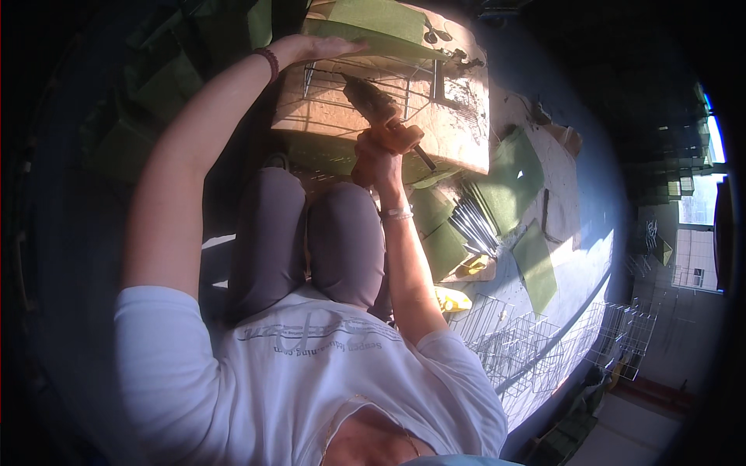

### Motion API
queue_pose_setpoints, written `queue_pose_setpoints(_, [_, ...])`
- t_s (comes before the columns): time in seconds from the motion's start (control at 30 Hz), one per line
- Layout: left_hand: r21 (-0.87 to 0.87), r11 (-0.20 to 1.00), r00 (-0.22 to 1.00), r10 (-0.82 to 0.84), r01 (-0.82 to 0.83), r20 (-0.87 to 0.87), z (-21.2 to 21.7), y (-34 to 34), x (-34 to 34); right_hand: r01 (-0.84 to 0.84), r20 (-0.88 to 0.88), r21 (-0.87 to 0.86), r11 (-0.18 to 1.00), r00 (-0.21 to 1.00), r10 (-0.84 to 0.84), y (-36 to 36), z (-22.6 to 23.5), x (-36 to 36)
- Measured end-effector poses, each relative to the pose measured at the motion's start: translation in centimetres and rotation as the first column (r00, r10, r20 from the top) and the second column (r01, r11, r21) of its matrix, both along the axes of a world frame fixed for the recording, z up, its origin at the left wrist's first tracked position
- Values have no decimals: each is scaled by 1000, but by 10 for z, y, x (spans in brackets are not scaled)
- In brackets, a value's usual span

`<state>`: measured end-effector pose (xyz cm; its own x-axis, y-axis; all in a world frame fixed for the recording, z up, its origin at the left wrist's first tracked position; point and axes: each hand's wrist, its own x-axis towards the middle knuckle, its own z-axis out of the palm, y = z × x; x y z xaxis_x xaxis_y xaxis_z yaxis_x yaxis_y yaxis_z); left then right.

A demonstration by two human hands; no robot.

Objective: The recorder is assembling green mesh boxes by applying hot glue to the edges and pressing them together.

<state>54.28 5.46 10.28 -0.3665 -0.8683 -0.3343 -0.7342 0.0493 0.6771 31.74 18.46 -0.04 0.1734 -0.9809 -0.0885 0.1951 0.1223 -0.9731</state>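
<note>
My left hand (pixel 330 48) reaches to the far side of the worktable, fingers stretched out flat along the near edge of a green felt-like sheet (pixel 381 22). Below that sheet, a thin metal wire frame (pixel 408 85) rests on the brown tabletop (pixel 466 144). In my right hand (pixel 381 165) is a brown and orange glue gun (pixel 378 109). Its dark nozzle points up and left over the wire frame, and a dark rod sticks out behind. Whether the nozzle touches anything I cannot tell.
Right of the table lie green sheets (pixel 513 175), a bundle of pale rods (pixel 474 224) and a yellow packet (pixel 452 300). Several wire baskets (pixel 521 346) stand on the floor at the lower right. More green pieces (pixel 159 81) are stacked in shadow at the upper left.
</note>
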Motion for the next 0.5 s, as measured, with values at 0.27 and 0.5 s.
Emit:
queue_pose_setpoints(0.27, [-1, 1000, 1000, -27, 27, 11, -15, -13, 10, -74, 1, 1, 997, 997, 74, -2, 9, 19])
queue_pose_setpoints(0.5, [-13, 1000, 1000, -26, 26, 6, -16, -15, 7, -140, 3, -30, 990, 990, 140, -15, -2, 35])
